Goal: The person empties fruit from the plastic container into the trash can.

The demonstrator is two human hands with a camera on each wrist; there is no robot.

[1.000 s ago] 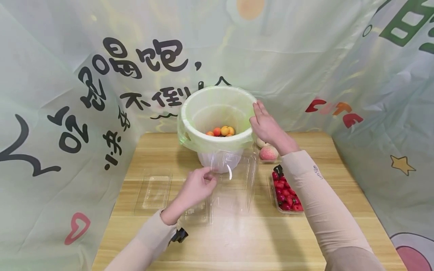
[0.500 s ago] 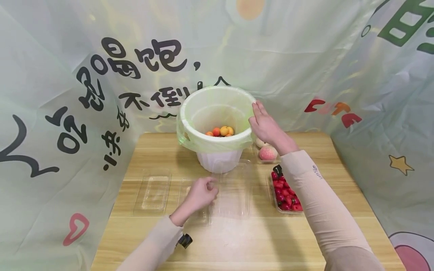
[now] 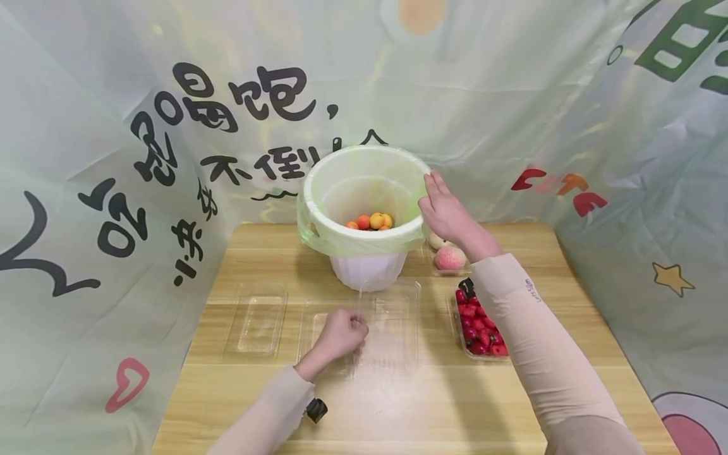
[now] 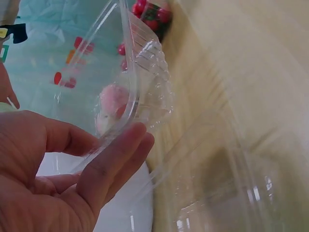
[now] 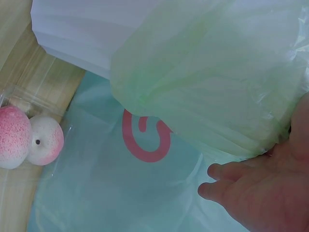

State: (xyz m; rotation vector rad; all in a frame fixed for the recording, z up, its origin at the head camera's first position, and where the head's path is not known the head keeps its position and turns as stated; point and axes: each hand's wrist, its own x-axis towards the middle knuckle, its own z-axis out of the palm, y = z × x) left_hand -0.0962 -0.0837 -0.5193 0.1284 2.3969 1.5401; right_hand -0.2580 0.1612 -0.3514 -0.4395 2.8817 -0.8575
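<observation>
Our left hand (image 3: 341, 332) pinches the edge of one clear box (image 3: 392, 325); our right hand (image 3: 446, 212) touches, with straight fingers, the bucket (image 3: 366, 268).
We see this box in front of the bucket, and whether it touches the table (image 3: 398, 404) we cannot tell.

Booth-like space; wood-grain table (image 3: 409, 414), printed cloth walls (image 3: 483, 120) on three sides

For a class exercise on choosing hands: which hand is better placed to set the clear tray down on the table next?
Probably the left hand: it pinches the clear tray by its edge, while the right hand is up at the rim of the bucket.
</observation>
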